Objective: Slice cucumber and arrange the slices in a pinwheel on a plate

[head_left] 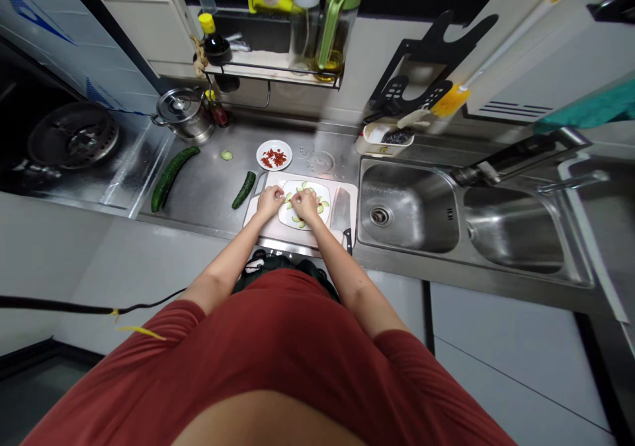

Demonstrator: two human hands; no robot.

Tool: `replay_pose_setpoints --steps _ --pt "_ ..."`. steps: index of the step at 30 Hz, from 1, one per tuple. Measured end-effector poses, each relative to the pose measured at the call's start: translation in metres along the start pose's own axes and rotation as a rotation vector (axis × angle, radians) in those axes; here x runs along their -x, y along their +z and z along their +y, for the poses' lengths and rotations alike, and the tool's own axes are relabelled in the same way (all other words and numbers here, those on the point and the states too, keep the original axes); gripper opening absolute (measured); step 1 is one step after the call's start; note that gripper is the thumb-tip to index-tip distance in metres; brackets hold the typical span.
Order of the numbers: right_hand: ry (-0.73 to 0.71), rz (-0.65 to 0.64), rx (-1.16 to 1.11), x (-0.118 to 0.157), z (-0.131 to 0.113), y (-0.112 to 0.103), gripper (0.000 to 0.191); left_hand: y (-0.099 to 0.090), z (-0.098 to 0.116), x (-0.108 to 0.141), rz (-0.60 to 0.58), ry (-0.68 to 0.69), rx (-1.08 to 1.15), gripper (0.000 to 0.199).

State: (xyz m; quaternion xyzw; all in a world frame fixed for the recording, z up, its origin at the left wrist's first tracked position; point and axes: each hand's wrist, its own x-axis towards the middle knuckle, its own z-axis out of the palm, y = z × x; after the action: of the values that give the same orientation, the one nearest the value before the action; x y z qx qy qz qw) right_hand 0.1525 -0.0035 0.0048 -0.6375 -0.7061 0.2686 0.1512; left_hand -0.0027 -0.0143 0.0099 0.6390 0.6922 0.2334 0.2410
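Thin cucumber slices (302, 185), pale green with dark skin edges, lay spaced in a ring around a white plate (317, 220). The plate sat on a white cutting board (292, 235) at the front of the steel counter (198, 198). The person's left hand (270, 202) and right hand (305, 204) met over the plate's middle, their fingers (295, 198) bunched and tips pressed close together; whatever they pinched was hidden beneath them. A kitchen knife (340, 211) lay on the board at the plate's 3 o'clock. Beyond the board, at 10 o'clock, lay a cut cucumber piece (243, 190), with a whole cucumber (171, 178) farther out. A small plate of chopped red pieces (274, 155) sat at 12 o'clock, and a steel sink (407, 208) at 3 o'clock.
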Motion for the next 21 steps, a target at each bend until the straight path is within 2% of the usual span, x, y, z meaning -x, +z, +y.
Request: replay_pose_setpoints --steps 7,21 --pt "0.017 -0.005 0.029 -0.003 -0.002 0.006 0.025 0.001 0.007 -0.001 -0.017 -0.02 -0.049 0.015" --pt "0.042 0.003 0.045 -0.004 -0.002 0.015 0.026 0.006 0.006 -0.002 -0.038 -0.018 -0.093 0.015"
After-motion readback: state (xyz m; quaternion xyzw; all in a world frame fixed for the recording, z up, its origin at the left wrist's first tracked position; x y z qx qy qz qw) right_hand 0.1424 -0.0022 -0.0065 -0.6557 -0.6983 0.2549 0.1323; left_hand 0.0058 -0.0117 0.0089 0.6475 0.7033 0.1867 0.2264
